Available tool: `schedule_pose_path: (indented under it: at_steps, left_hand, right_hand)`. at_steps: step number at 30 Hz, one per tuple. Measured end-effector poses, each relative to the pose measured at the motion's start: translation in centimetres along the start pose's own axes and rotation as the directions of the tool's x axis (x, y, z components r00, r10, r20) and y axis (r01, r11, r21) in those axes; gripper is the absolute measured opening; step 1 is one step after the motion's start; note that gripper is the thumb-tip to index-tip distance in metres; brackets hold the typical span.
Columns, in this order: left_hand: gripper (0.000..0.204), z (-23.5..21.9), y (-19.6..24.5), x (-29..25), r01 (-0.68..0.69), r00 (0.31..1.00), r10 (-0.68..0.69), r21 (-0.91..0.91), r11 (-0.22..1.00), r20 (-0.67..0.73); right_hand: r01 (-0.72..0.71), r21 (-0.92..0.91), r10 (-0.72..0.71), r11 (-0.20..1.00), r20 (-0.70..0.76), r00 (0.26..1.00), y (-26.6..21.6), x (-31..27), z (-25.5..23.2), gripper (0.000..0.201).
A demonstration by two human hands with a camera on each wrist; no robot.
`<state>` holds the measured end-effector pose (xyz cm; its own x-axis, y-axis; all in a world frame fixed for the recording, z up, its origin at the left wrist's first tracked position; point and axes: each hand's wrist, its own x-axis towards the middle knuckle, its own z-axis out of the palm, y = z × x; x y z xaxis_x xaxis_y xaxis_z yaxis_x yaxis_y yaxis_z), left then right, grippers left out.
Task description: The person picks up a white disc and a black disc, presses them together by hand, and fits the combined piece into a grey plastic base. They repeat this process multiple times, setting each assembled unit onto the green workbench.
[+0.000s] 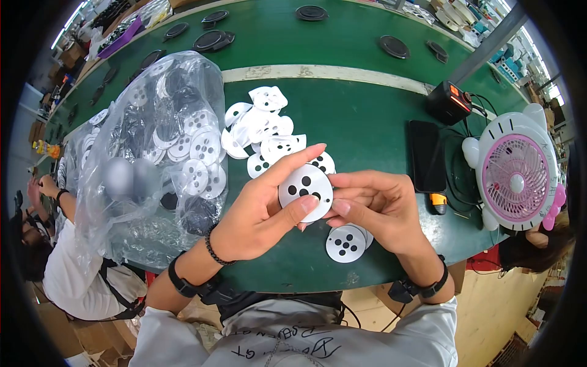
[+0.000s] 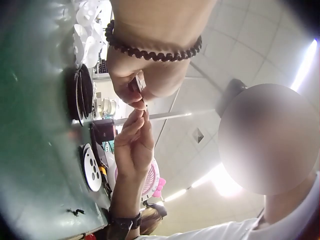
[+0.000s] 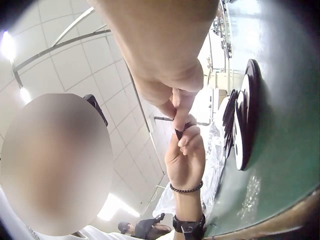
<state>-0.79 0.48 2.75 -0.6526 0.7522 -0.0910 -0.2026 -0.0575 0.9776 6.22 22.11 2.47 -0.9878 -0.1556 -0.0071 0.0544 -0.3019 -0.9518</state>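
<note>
A round white disc (image 1: 299, 182) with several black round spots is held up over the table in the head view. My left hand (image 1: 252, 223) grips it, thumb lying across its face and fingers behind. At the disc's right edge, my right hand (image 1: 385, 211) pinches the rim between thumb and fingers. Both wrist views show the fingertips of the two hands meeting at the disc, seen nearly edge-on. Just below the right hand, a small stack of similar discs (image 1: 345, 243) lies on the green table (image 1: 367, 137). Beyond the left hand spreads a loose pile of white spotted pieces (image 1: 260, 125).
A large clear plastic bag (image 1: 153, 122) full of discs fills the left side. To the right lie a phone (image 1: 427, 156), a black box with a red display (image 1: 449, 101) and a pink-and-white fan (image 1: 516, 174). Black round parts (image 1: 394, 46) sit on the far green surface.
</note>
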Motion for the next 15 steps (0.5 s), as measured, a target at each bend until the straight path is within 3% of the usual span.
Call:
schedule_pose_path:
  at_steps: [5,9,10,11,12,15]
  left_hand:
    - [0.063,0.1,-1.2,0.1,-0.093,0.995,0.095,0.104,0.99,-0.015]
    - [0.065,0.5,-1.0,0.2,-0.008,1.0,0.009,0.07,0.997,-0.009]
    - [0.067,0.4,-1.7,0.4,-0.207,0.968,0.247,0.443,0.872,-0.035]
    - [0.069,0.3,-1.8,0.5,-0.326,0.885,0.464,0.754,0.57,0.032]
    - [0.071,1.0,-1.2,0.6,-0.29,0.822,0.568,0.824,0.487,-0.047]
    - [0.065,0.7,-0.7,0.0,-0.281,0.844,0.536,0.829,0.484,-0.027]
  right_hand:
    - [-0.01,-0.097,0.003,0.995,-0.076,0.997,0.2,-0.1,0.2,0.038]
    - [0.003,-0.149,-0.019,0.989,-0.106,0.994,0.5,-0.4,0.4,0.04]
    - [-0.01,-0.184,-0.018,0.983,-0.15,0.989,0.6,-0.3,0.5,0.04]
    - [-0.017,-0.213,-0.024,0.977,-0.187,0.982,0.7,-0.2,0.8,0.041]
    - [-0.004,-0.232,-0.049,0.973,-0.223,0.974,0.8,-0.2,1.1,0.041]
    - [0.076,-0.252,-0.144,0.965,-0.264,0.954,0.8,-0.3,1.5,0.041]
